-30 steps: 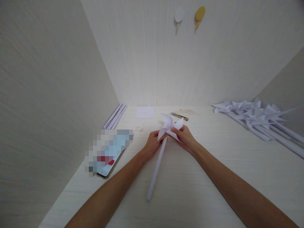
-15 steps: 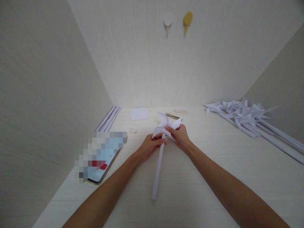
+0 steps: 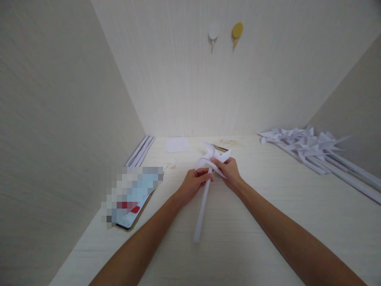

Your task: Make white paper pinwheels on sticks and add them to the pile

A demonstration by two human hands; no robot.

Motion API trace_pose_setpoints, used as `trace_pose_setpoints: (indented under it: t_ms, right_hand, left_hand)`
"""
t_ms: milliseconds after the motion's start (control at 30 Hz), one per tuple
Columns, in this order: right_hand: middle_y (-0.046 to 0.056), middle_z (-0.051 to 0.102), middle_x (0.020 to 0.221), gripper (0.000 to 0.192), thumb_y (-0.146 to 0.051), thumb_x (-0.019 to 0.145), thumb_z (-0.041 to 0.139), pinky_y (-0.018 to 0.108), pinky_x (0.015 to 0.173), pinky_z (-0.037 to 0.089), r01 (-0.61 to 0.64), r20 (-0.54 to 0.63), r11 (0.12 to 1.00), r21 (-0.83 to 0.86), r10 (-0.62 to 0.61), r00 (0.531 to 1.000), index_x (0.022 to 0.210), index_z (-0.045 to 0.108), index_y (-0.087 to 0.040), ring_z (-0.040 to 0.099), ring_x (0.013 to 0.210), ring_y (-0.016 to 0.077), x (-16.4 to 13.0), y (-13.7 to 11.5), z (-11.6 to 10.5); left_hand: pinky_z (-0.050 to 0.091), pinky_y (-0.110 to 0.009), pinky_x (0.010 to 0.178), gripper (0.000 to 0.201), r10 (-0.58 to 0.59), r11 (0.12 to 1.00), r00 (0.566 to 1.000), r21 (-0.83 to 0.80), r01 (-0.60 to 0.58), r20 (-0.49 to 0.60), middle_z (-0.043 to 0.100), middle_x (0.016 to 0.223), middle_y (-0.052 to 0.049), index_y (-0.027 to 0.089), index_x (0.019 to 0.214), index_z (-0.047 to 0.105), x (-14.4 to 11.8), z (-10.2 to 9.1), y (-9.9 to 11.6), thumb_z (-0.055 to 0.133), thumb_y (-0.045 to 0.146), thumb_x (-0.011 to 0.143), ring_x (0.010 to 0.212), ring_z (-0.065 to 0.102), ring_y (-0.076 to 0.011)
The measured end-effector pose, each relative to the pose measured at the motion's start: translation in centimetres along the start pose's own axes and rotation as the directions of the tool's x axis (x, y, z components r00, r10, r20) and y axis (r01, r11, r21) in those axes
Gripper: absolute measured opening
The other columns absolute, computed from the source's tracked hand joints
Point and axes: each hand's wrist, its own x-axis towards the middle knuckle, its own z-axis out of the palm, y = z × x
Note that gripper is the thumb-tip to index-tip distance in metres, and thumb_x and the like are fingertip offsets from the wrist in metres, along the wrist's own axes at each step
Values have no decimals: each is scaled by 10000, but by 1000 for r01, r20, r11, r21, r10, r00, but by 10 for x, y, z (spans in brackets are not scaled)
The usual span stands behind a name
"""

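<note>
A white paper pinwheel (image 3: 210, 152) with curled blades is between my two hands. Its rolled paper stick (image 3: 202, 210) slants down toward me. My left hand (image 3: 195, 180) is closed round the top of the stick, just under the blades, with the thumb across it. My right hand (image 3: 229, 167) pinches the pinwheel near its centre, the thumb on the front and the other fingers behind a blade. What lies under the right fingertips is hidden. Just behind the blades, a thin dark pointed tool (image 3: 220, 148) lies partly covered.
Several finished-looking pinwheels (image 3: 315, 147) lie heaped at the right. Rolled paper sticks (image 3: 141, 151) and a white paper sheet (image 3: 177, 144) rest at the back left. A phone (image 3: 139, 200), partly pixelated, lies left of my arm. Two hooks (image 3: 237, 30) are on the back wall.
The whole view has shifted slightly. Both hands keep the same grip on the pinwheel, and the lower end of the stick sits a little higher in view.
</note>
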Motion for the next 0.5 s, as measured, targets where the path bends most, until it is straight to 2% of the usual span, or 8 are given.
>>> trace_pose_setpoints:
  t_ms: [133,233,367,433,500]
  right_hand:
    - [-18,573,511,333,-379,428,752,224,435,357,-28,43,999,39,27,999,563,561,-143,463,446,88,-1,1,-1]
    - [-25,544,467,413,-482,395,739,233,437,361,-50,68,996,78,45,997,529,522,-157,464,436,96,-2,-2,0]
    - [-1,618,615,490,-649,460,619,263,529,423,-102,133,973,206,75,988,636,538,-199,560,581,140,-2,-10,1]
    - [4,631,651,481,-671,511,568,265,538,425,-101,101,972,210,81,992,648,520,-213,575,613,146,-3,-11,0]
    - [-1,614,604,432,-627,561,568,247,500,396,-45,20,992,114,43,999,601,476,-207,554,560,131,-6,-10,0]
  left_hand:
    - [258,-222,522,165,0,1000,1000,9,0,-5,570,593,-6,132,687,658,-2,1,1,662,248,569,547,420,-74]
    - [248,-217,505,180,-4,1000,1000,-3,4,-30,577,583,-4,129,694,659,-2,1,1,671,248,560,516,402,-63]
    - [257,-210,494,194,31,994,997,-106,-38,-75,577,569,-1,127,680,656,0,1,2,688,248,532,500,397,-56]
    - [262,-207,483,202,57,983,988,-167,-81,-145,574,562,4,127,656,645,1,0,4,701,250,507,483,384,-50]
    - [267,-204,471,215,79,967,968,-216,-132,-237,572,557,10,124,640,630,2,-2,6,712,248,485,461,363,-41]
